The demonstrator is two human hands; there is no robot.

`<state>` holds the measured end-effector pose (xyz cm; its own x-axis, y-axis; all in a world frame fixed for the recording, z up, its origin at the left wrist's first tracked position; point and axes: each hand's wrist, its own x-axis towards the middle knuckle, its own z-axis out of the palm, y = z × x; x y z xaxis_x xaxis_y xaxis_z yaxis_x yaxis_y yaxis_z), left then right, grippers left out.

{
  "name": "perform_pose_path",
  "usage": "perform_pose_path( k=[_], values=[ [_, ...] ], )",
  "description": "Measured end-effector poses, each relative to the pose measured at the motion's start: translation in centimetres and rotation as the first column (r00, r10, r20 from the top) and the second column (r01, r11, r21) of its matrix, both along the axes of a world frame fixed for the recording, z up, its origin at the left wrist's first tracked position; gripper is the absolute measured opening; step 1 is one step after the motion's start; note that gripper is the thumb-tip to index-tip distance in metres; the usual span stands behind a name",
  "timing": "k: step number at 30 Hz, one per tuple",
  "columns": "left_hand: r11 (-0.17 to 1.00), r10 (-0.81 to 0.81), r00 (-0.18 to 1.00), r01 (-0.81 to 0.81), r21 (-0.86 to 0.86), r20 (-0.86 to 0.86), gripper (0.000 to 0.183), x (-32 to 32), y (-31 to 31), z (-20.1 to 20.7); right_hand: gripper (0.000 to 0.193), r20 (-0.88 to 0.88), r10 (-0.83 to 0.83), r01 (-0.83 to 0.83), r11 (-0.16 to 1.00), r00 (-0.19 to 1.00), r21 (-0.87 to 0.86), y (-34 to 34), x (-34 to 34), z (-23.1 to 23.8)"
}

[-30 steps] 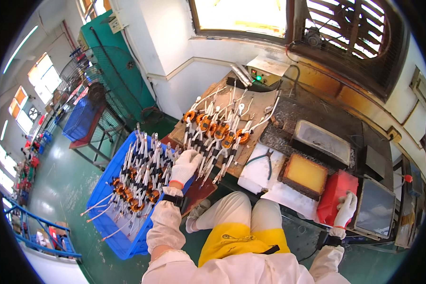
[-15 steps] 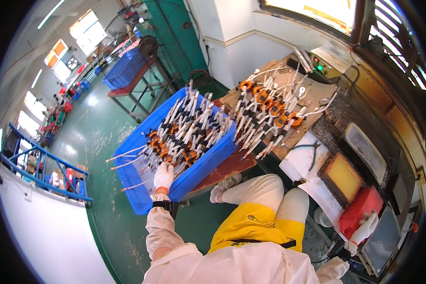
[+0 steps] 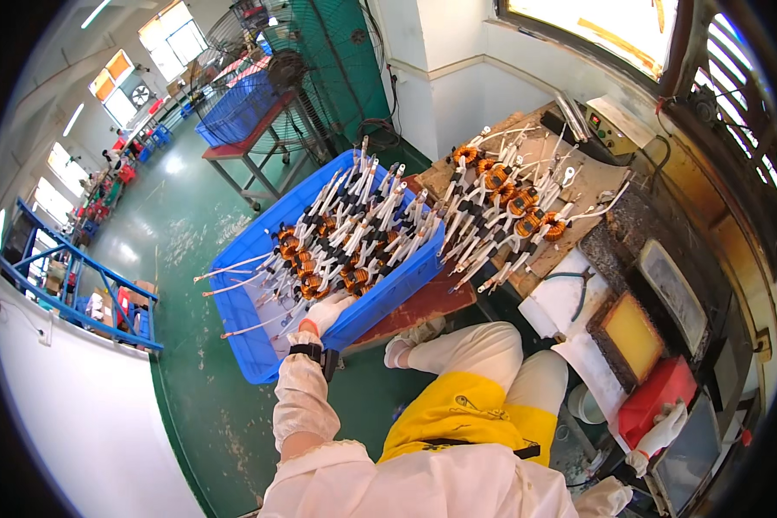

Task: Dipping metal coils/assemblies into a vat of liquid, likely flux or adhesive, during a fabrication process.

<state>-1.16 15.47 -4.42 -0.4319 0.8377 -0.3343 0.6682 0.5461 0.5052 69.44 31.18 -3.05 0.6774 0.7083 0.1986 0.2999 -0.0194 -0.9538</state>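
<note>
Wired coils [image 3: 312,286] lie just beyond the left fingers [image 3: 337,304], possibly touching.

A: Where's the left grip [image 3: 326,312]?
B: In a white glove, inside the near wall of the blue bin [image 3: 393,292], just beside the orange coils [image 3: 302,263] heaped there. Whether its fingers close on one, I can't tell.
A: And the right grip [image 3: 661,432]?
B: Gloved too, against the red box [image 3: 660,393], well apart from the left.
A: Anything beyond the bin?
B: More coils with white wires [image 3: 522,203], lying on the brown surface [image 3: 604,164].
A: And nearer the red box?
B: Pliers [image 3: 584,293] with dark handles, spread on a white sheet, then a dark-framed tray with a yellow middle [image 3: 633,337].
A: The floor?
B: Green, with a white bucket [image 3: 585,404] near the person's knee.
</note>
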Motion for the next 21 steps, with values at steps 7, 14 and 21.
perform_pose_path(
  k=[7, 14, 21],
  values=[
    [0.971, 0.128, 0.962, -0.17, -0.166, -0.24, 0.037, -2.4, 2.5, -5.0, 0.03, -0.019, 0.007, -0.007, 1.0, 1.0, 0.017, 0.0, -0.5, -0.2],
    [0.998, 0.033, 0.998, -0.035, 0.056, 0.046, 0.037, -2.5, 4.8, -3.8, 0.027, -0.066, -0.045, 0.05, 0.996, 0.997, 0.077, 0.9, -2.1, 0.4],
    [0.844, -0.474, 0.784, 0.534, 0.045, -0.401, 0.032, -1.5, 3.2, -2.6, 0.028, 0.004, -0.063, 0.063, 0.993, 0.998, 0.098, 0.6, -0.3, -1.2]
  ],
)
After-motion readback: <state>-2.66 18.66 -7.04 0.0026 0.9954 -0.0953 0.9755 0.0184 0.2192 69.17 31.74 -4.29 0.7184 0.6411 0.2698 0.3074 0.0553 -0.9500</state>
